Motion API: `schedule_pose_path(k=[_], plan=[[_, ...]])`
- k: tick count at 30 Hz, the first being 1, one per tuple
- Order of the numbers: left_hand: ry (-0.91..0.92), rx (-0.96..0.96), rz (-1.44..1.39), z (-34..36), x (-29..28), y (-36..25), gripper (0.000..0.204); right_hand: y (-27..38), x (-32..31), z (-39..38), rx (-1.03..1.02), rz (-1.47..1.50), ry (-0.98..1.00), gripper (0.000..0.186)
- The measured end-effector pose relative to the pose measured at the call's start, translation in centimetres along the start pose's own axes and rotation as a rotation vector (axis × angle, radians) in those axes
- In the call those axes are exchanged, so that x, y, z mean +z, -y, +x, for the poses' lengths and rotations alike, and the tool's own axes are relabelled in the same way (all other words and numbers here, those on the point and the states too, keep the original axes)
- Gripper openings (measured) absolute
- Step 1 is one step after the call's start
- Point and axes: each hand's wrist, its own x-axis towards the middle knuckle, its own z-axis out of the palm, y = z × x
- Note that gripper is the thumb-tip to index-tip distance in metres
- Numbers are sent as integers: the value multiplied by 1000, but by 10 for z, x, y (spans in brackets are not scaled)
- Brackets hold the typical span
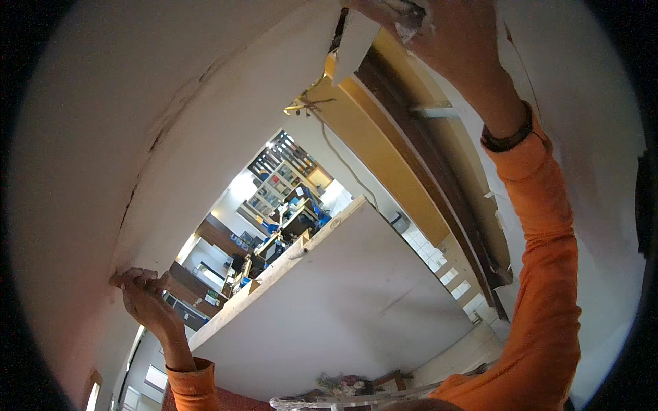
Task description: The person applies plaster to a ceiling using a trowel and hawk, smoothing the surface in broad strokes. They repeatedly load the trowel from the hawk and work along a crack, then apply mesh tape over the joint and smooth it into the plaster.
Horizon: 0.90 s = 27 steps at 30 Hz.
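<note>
My left hand [145, 301] is raised at the left, its fingers curled against the lower edge of a long white overhead surface [199, 130]. Whether anything is inside those fingers cannot be made out. At the top right my right hand [462, 38] reaches up, its fingers bent round something dark and white-smeared [410, 17] that the frame's top cuts off. White smears also cover part of the hand. Just below it hangs a pale, broken-edged piece of board [354, 48]. A dark, jagged crack runs along the white surface between my hands.
An opening beside the right hand shows tan boards [384, 144] and a dark brown beam [425, 157]. Loose wires [308, 105] dangle nearby. Below stands a grey-white partition [336, 301] with a wooden top edge. Beyond it are cluttered desks [274, 240] and shelves [274, 188]. Metal rails [343, 399] cross the bottom.
</note>
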Motion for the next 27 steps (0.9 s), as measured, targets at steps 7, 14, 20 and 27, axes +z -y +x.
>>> schedule_pose_path(k=[7,14,20,27], plan=[[-18,19,34,3,-6,-2,30,11,12,5,109,5,-41,27],[-32,32,83,12,-20,1,30,14,23,6,193,-110,97,27],[-50,152,90,5,0,0,30,19,13,8,221,-49,119,30],[-24,190,122,13,-17,1,31,23,4,15,224,-96,153,27]])
